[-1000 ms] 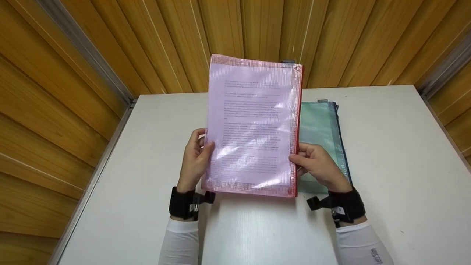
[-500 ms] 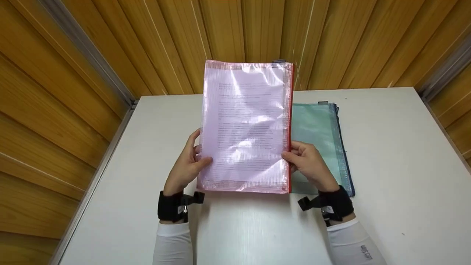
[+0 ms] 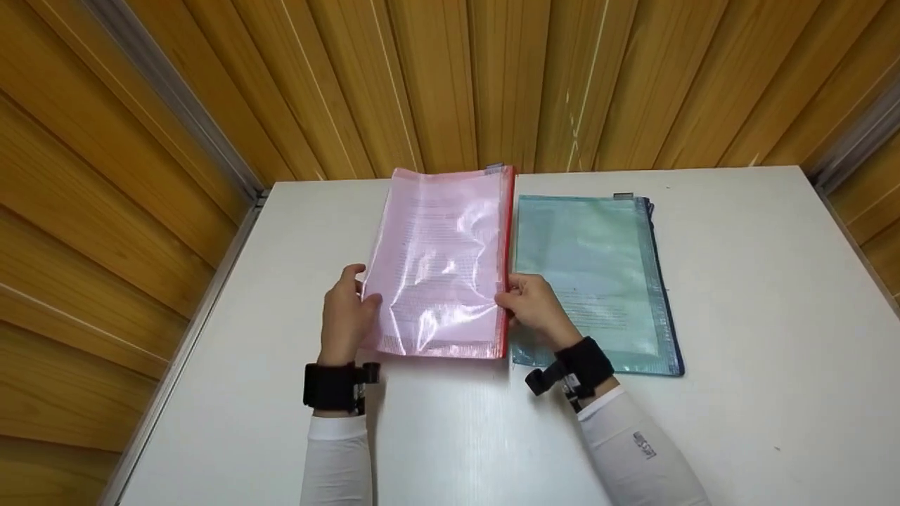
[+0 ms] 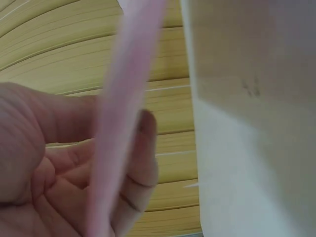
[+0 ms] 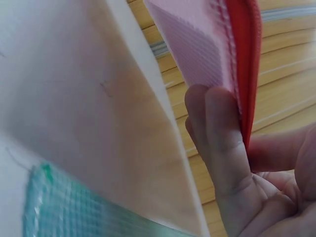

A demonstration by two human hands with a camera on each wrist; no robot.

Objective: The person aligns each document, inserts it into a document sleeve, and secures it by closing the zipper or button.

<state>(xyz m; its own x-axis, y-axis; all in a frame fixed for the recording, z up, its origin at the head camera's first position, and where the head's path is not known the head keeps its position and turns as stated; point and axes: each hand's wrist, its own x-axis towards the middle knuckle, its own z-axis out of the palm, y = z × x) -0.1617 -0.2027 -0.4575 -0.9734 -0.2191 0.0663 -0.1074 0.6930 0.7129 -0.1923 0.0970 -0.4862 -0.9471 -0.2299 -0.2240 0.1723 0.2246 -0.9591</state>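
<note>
A pink see-through zip document pouch (image 3: 443,260) with a red zip edge and a printed sheet inside is held between my two hands, raised off the table. My left hand (image 3: 346,316) pinches its left edge, thumb in front and fingers behind, as the left wrist view shows with the pouch (image 4: 118,118) edge-on. At the red zip edge (image 5: 244,64), my right hand (image 3: 538,306) pinches between thumb and fingers. Just right of it, a green zip pouch (image 3: 583,246) with a dark blue zip lies flat, a printed page showing through.
The white table (image 3: 759,302) extends on both sides of the pouches. A wood-patterned panel wall (image 3: 436,84) stands behind the table's far edge, with another panel (image 3: 105,281) along the left. Black camera straps (image 3: 330,386) circle both wrists.
Both hands have carried the pink pouch left and lower, its top tipping away. More of the green pouch now shows; it stays where it was.
</note>
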